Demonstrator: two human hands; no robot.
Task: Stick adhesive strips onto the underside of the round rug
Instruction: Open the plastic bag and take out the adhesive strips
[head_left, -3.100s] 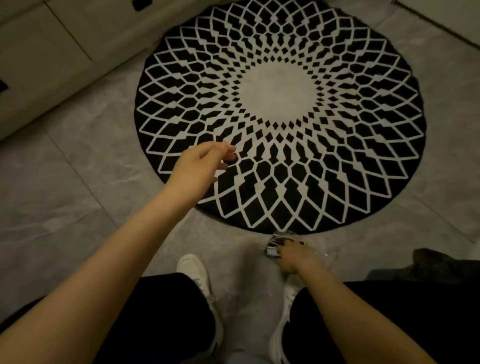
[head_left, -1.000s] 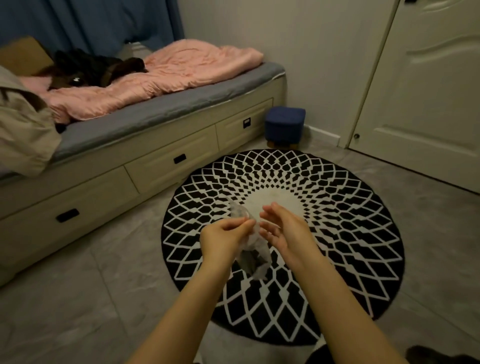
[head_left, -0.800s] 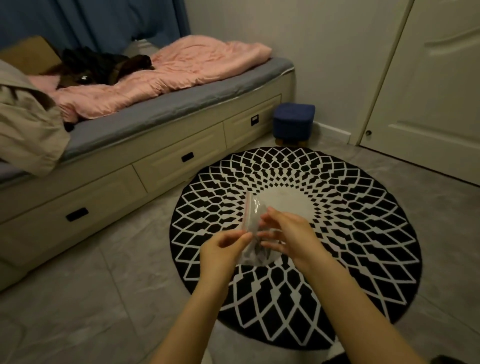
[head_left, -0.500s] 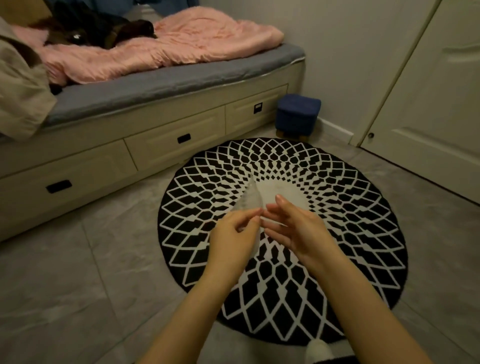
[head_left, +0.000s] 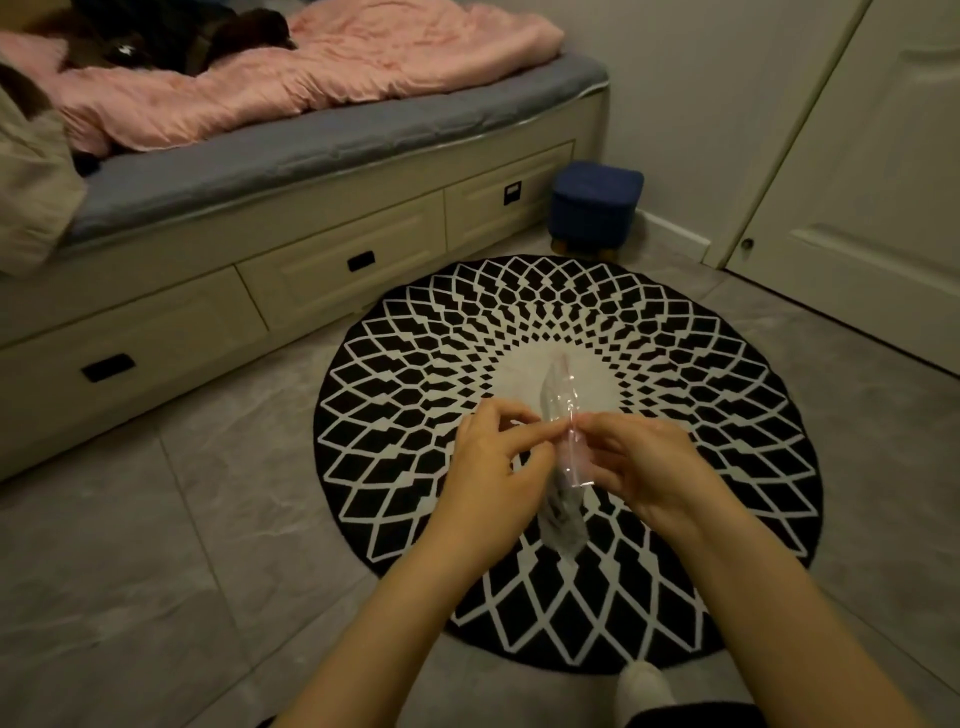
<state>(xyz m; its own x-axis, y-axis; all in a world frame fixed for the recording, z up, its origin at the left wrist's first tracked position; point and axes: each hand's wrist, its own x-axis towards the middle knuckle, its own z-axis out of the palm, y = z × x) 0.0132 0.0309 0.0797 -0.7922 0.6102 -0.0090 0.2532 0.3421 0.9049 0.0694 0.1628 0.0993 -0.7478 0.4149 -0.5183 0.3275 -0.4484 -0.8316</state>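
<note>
Nearest, at 6 o'clock, a white shoe toe (head_left: 641, 686) pokes out on the grey marbled tile floor (head_left: 130, 545). Both forearms reach toward 12.

My left hand (head_left: 493, 467) and right hand (head_left: 644, 467) meet mid-frame over the small clear crinkly plastic bag (head_left: 563, 447). Left fingers (head_left: 540, 428) curl in and pinch the bag's top edge; right fingers are also curled, pinching the same edge from the other side. Bag hangs edge-on between them, dark contents bunched at the bottom, probably the adhesive strips, too blurred to confirm.

Judgement: bag is featherlight, floppy and slick, so pinch at the seal lip, one side per hand. Strips inside should be thin, flexible, tacky once peeled; take them by the ends.

Underneath and beyond, the round black-and-white diamond-pattern rug (head_left: 701, 415) lies flat, pattern side up, pale disc at centre. Short pile, looks soft and limp, light enough to flip; I'd grab the near rim at 6 o'clock and fold it over. Underside not yet exposed.

Farther, 12 to 1 o'clock, a blue square fabric stool (head_left: 597, 208). At 10 o'clock, a cream drawer-base bed (head_left: 311, 260) with grey mattress and rumpled pink quilt (head_left: 311, 78). At 2 o'clock, a white panelled door (head_left: 857, 182).
</note>
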